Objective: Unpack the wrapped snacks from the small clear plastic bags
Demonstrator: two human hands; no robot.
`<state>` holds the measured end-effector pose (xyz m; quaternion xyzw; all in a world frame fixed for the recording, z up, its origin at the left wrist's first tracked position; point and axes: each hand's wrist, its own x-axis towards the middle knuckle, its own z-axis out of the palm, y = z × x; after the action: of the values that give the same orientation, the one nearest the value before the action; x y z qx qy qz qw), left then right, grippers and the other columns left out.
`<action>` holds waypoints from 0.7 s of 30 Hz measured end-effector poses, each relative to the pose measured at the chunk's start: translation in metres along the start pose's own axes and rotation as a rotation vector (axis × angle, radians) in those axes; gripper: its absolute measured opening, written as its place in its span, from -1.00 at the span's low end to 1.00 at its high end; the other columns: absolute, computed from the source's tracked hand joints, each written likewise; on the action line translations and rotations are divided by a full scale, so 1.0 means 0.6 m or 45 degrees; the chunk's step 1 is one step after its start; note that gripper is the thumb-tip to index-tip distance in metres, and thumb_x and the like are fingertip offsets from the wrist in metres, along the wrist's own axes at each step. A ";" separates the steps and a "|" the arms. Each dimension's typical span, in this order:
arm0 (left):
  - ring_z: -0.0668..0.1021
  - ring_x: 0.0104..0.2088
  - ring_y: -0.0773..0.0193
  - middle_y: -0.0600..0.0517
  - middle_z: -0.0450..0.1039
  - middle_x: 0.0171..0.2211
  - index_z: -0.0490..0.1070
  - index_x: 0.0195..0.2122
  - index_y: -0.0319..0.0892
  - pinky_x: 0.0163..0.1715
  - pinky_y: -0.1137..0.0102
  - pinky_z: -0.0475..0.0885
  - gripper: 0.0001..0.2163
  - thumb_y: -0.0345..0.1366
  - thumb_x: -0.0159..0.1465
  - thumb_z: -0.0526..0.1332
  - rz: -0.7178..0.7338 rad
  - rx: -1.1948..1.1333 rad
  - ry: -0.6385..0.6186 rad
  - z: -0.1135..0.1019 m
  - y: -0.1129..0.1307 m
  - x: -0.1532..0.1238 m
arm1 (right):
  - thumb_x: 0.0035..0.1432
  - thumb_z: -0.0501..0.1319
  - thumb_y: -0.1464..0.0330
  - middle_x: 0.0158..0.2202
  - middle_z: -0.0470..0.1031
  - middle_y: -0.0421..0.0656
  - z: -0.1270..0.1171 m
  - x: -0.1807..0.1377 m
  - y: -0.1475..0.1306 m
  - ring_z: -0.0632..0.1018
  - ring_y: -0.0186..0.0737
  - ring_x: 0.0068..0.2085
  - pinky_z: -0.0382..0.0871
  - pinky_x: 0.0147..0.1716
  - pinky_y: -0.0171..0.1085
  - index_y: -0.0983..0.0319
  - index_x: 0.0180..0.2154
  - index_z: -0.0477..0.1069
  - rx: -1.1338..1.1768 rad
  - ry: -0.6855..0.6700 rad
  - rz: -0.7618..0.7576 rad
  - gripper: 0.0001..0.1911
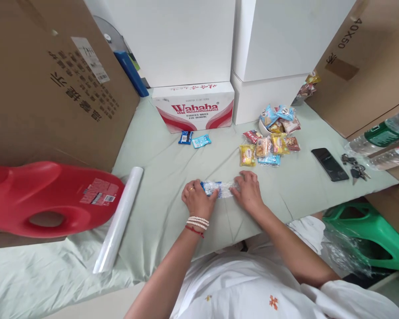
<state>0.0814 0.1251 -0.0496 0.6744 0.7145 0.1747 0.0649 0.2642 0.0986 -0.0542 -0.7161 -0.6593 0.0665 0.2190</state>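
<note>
A small blue snack packet wrapped in clear plastic film (220,188) lies on the pale green cloth (159,177) in front of me. My left hand (198,199) is closed on its left end, fingers curled over the film. My right hand (248,188) presses on its right end, fingers bent down on the wrap. A roll of clear film (119,218) lies to the left, apart from both hands.
A pile of snack packets (269,144) sits behind my right hand, two blue packets (194,139) further left. A Wahaha box (194,106), white boxes and cardboard cartons stand behind. A red jug (49,197), a black phone (330,164), keys (355,167) and bottles (379,137) lie around.
</note>
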 end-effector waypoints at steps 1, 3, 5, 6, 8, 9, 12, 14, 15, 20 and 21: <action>0.43 0.16 -0.19 -0.27 0.47 0.05 0.44 0.08 -0.24 0.15 -0.01 0.30 -0.48 0.00 0.21 0.37 -0.006 0.003 -0.042 0.001 -0.002 0.002 | 0.24 0.29 0.33 0.10 0.43 0.09 -0.001 0.003 0.000 0.40 0.13 0.11 0.39 0.03 0.01 0.21 -0.11 0.52 0.041 -0.048 0.012 -0.81; 0.51 0.04 -0.13 -0.19 0.49 -0.05 0.43 0.02 -0.20 0.03 0.06 0.39 -0.59 -0.03 0.26 0.32 0.015 0.008 -0.093 0.002 -0.001 0.002 | 0.27 0.23 0.35 -0.11 0.50 -0.03 -0.002 0.008 -0.008 0.48 -0.05 -0.12 0.40 -0.11 -0.15 0.18 -0.18 0.49 0.188 -0.133 0.044 -0.90; 0.56 -0.13 -0.01 -0.15 0.46 -0.06 0.41 0.04 -0.16 -0.16 0.17 0.44 -0.67 -0.12 0.32 0.26 0.061 0.004 -0.103 0.005 0.007 -0.006 | 0.29 0.19 0.35 -0.26 0.50 -0.14 -0.002 0.012 -0.025 0.48 -0.16 -0.25 0.37 -0.19 -0.23 0.17 -0.22 0.46 0.399 -0.174 0.061 -0.92; 0.56 -0.20 0.04 -0.14 0.45 -0.07 0.40 0.04 -0.16 -0.24 0.23 0.44 -0.70 -0.17 0.33 0.23 0.105 -0.004 -0.099 0.007 0.013 -0.013 | 0.30 0.18 0.35 -0.29 0.51 -0.16 -0.002 0.014 -0.034 0.49 -0.18 -0.26 0.38 -0.18 -0.24 0.17 -0.22 0.46 0.512 -0.173 0.048 -0.91; 0.55 -0.26 0.08 -0.13 0.42 -0.13 0.40 0.04 -0.17 -0.29 0.27 0.42 -0.73 -0.27 0.33 0.19 0.244 -0.054 -0.059 0.015 0.023 -0.032 | 0.32 0.13 0.38 -0.24 0.55 -0.16 0.000 0.017 -0.048 0.53 -0.19 -0.18 0.39 -0.09 -0.24 0.17 -0.19 0.47 0.712 -0.148 0.015 -0.86; 0.54 -0.25 0.06 -0.14 0.41 -0.16 0.39 0.06 -0.20 -0.27 0.25 0.43 -0.70 -0.31 0.31 0.19 0.337 -0.104 -0.018 0.020 0.027 -0.042 | 0.34 0.10 0.38 -0.19 0.57 -0.14 0.001 0.017 -0.052 0.55 -0.20 -0.13 0.40 -0.04 -0.23 0.17 -0.17 0.49 0.788 -0.138 0.008 -0.82; 0.50 -0.09 -0.05 -0.22 0.40 -0.11 0.30 0.16 -0.30 -0.09 0.13 0.46 -0.51 -0.43 0.17 0.20 0.600 -0.350 0.116 0.033 0.030 -0.067 | 0.40 0.07 0.29 -0.06 0.60 -0.08 0.005 0.011 -0.047 0.57 -0.18 0.00 0.39 0.09 -0.18 0.18 -0.07 0.52 0.918 -0.180 0.012 -0.74; 0.48 -0.06 -0.04 -0.23 0.39 -0.06 0.23 0.22 -0.30 -0.03 0.09 0.45 -0.40 -0.50 0.08 0.18 0.642 -0.535 0.129 0.038 0.027 -0.074 | 0.39 0.12 0.24 0.04 0.58 -0.03 0.008 0.000 -0.034 0.56 -0.14 0.07 0.39 0.14 -0.15 0.20 0.03 0.51 0.951 -0.237 0.000 -0.69; 0.48 -0.10 0.00 -0.21 0.39 -0.06 0.21 0.23 -0.28 -0.04 0.10 0.46 -0.37 -0.52 0.06 0.16 0.617 -0.616 0.110 0.039 0.026 -0.074 | 0.37 0.13 0.24 0.09 0.57 -0.01 0.011 -0.008 -0.026 0.55 -0.12 0.11 0.39 0.16 -0.13 0.20 0.08 0.50 0.958 -0.258 -0.008 -0.66; 0.47 -0.23 0.16 -0.10 0.36 -0.12 0.23 0.19 -0.23 -0.14 0.21 0.50 -0.37 -0.56 0.03 0.13 0.570 -0.844 -0.009 0.029 0.030 -0.065 | 0.33 0.10 0.33 0.10 0.59 -0.04 0.028 -0.037 -0.001 0.58 -0.08 0.11 0.41 0.18 -0.06 0.17 0.11 0.52 0.935 -0.205 0.069 -0.61; 0.47 -0.20 0.16 -0.10 0.35 -0.11 0.24 0.19 -0.22 -0.13 0.22 0.50 -0.38 -0.56 0.03 0.13 0.606 -0.861 -0.019 0.024 0.031 -0.064 | 0.33 0.09 0.34 0.06 0.62 -0.06 0.026 -0.034 0.005 0.60 -0.08 0.07 0.43 0.15 -0.06 0.17 0.08 0.54 0.926 -0.195 0.076 -0.63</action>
<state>0.1065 0.0901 -0.0621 0.7626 0.4405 0.4049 0.2458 0.2583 0.0821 -0.0732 -0.6036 -0.5859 0.3560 0.4071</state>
